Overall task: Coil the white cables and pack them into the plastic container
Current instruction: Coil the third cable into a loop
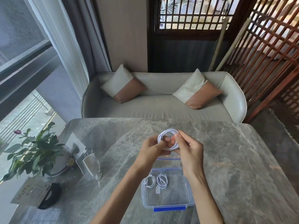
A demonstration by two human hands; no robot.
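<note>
Nearest the camera, a clear plastic container point(168, 203) sits open on the marble table point(234, 159), two coiled white cables point(157, 180) inside. Above and beyond it, the left hand point(150, 149) and right hand point(188, 148) together pinch a third white coil point(167, 139). A grey sofa point(161, 101) stands behind.

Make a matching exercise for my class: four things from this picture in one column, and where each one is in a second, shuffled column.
1. cable coil
2. plastic container
3. potted plant
4. cushions

A. on the sofa
B. held in both hands
C. at the table's left edge
D. on the table, under the wrists

Pairs: 1-B, 2-D, 3-C, 4-A
</note>
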